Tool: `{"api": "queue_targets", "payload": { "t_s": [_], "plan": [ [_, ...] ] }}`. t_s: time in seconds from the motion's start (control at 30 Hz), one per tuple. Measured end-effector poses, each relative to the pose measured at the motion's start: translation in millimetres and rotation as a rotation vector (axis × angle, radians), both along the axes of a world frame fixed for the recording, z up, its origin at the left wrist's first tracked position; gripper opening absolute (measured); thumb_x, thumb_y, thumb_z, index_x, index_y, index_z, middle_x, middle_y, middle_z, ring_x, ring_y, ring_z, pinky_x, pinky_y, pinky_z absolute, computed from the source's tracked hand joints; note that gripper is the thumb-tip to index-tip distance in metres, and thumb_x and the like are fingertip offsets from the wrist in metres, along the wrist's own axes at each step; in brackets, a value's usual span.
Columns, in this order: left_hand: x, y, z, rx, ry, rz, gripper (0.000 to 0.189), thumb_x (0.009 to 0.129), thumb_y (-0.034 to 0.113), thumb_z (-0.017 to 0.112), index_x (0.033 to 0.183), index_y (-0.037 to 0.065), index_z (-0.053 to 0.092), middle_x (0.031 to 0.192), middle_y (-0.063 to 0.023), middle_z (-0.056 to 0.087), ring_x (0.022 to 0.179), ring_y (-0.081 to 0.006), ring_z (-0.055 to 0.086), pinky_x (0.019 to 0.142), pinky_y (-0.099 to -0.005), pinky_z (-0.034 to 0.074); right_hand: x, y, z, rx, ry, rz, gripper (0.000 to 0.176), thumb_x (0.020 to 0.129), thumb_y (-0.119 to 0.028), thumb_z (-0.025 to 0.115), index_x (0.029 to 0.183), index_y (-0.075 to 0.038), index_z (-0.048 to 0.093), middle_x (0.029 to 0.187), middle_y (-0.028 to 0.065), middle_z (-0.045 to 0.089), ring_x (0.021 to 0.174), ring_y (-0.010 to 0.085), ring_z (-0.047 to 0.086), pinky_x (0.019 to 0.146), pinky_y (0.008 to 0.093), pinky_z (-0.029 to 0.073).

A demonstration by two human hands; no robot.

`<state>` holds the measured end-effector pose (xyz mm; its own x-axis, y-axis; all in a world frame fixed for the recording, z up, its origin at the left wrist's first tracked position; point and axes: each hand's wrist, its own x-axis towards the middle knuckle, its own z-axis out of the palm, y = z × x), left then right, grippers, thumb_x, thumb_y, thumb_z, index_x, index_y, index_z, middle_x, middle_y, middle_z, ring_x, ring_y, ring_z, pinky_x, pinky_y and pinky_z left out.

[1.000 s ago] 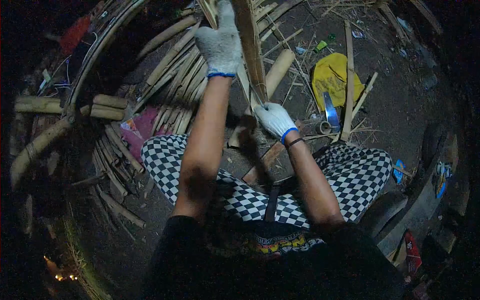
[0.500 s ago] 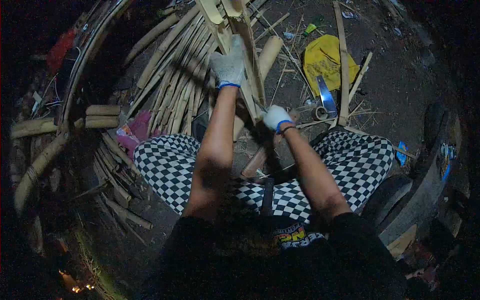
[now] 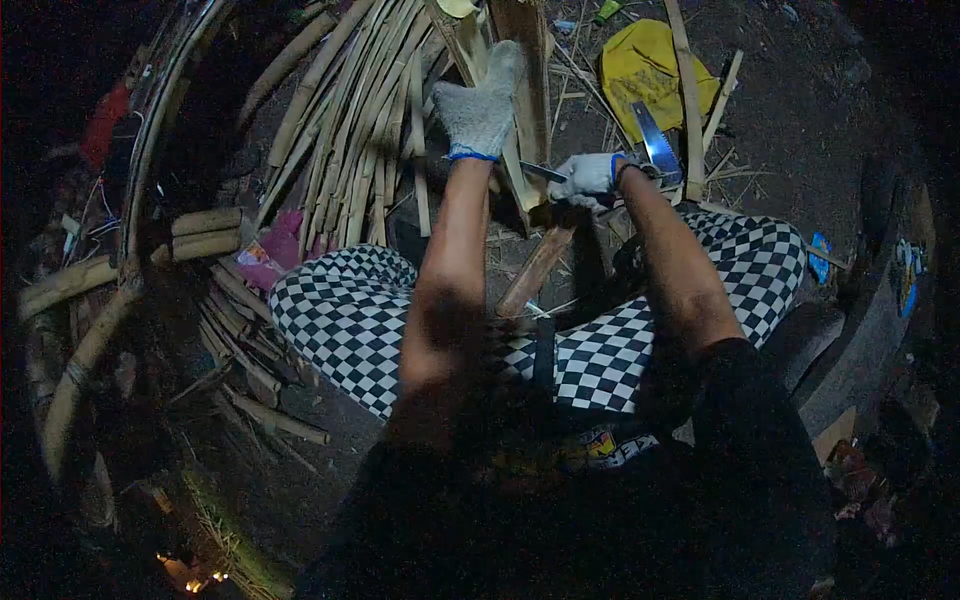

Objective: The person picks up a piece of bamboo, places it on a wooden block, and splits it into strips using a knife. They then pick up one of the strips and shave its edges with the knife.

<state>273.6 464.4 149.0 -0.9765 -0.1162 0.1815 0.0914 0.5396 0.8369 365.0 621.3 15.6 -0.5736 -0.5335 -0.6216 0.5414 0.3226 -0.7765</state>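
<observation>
My left hand (image 3: 480,110), in a white knit glove with a blue cuff, is closed around a split bamboo length (image 3: 520,185) that stands slanted in front of me. The bamboo's upper end leaves the top of the view. My right hand (image 3: 588,180), gloved the same way, is closed on a knife (image 3: 543,172). Its blade points left and meets the bamboo's lower part, below my left hand; the handle is mostly hidden by the fingers. Beneath the bamboo's lower end, a piece of wood (image 3: 537,270) lies between my legs.
Many bamboo strips (image 3: 350,130) lie fanned out at the upper left. A yellow cloth-like item (image 3: 645,70), a handsaw (image 3: 655,140) and a long slat (image 3: 688,100) lie at right. Thick bamboo poles (image 3: 200,235) are at left. Small flames (image 3: 195,582) glow at lower left.
My right hand has shifted right and slightly up, bringing the knife blade into plainer view. My left hand still grips the bamboo, a little further right. The whole view has shifted slightly.
</observation>
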Motion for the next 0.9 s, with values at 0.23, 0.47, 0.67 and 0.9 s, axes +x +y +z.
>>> {"api": "queue_targets", "payload": {
  "t_s": [0.23, 0.47, 0.67, 0.9],
  "plan": [
    [-20, -10, -21, 0.140, 0.068, -0.139, 0.088, 0.074, 0.055, 0.066, 0.113, -0.020, 0.042, 0.109, -0.0341, 0.054, 0.100, -0.0418, 0.056, 0.087, -0.0457, 0.043, -12, -9, -16, -0.021, 0.048, 0.091, 0.014, 0.084, -0.016, 0.060, 0.092, -0.006, 0.064, 0.057, -0.0009, 0.053, 0.043, 0.0090, 0.047, 0.039, 0.0263, 0.038],
    [-47, -30, -30, -0.090, 0.101, 0.042, 0.066, 0.081, 0.046, 0.064, 0.108, -0.013, 0.053, 0.105, -0.0255, 0.058, 0.089, -0.0367, 0.059, 0.080, -0.0457, 0.044, -4, -69, -27, 0.476, 0.455, -0.041, 0.043, 0.086, -0.039, 0.051, 0.077, 0.002, 0.064, 0.067, 0.0124, 0.063, 0.055, 0.0231, 0.062, 0.049, 0.0369, 0.049],
    [-16, -24, 17, 0.069, -0.006, 0.193, 0.066, 0.077, 0.047, 0.067, 0.098, -0.014, 0.056, 0.095, -0.0301, 0.060, 0.088, -0.0387, 0.060, 0.078, -0.0470, 0.045, 6, -89, 21, 0.318, 0.118, -0.302, 0.047, 0.088, -0.038, 0.049, 0.074, 0.005, 0.061, 0.061, 0.0154, 0.061, 0.047, 0.0244, 0.060, 0.047, 0.0364, 0.049],
    [-9, -15, 18, 0.007, 0.042, 0.159, 0.063, 0.078, 0.043, 0.068, 0.100, -0.015, 0.057, 0.109, -0.0357, 0.054, 0.103, -0.0401, 0.056, 0.083, -0.0474, 0.041, -36, -48, -94, 0.664, 0.619, 0.341, 0.050, 0.090, -0.043, 0.046, 0.071, 0.000, 0.061, 0.060, 0.0126, 0.060, 0.051, 0.0242, 0.060, 0.051, 0.0403, 0.047]
  ]
}}
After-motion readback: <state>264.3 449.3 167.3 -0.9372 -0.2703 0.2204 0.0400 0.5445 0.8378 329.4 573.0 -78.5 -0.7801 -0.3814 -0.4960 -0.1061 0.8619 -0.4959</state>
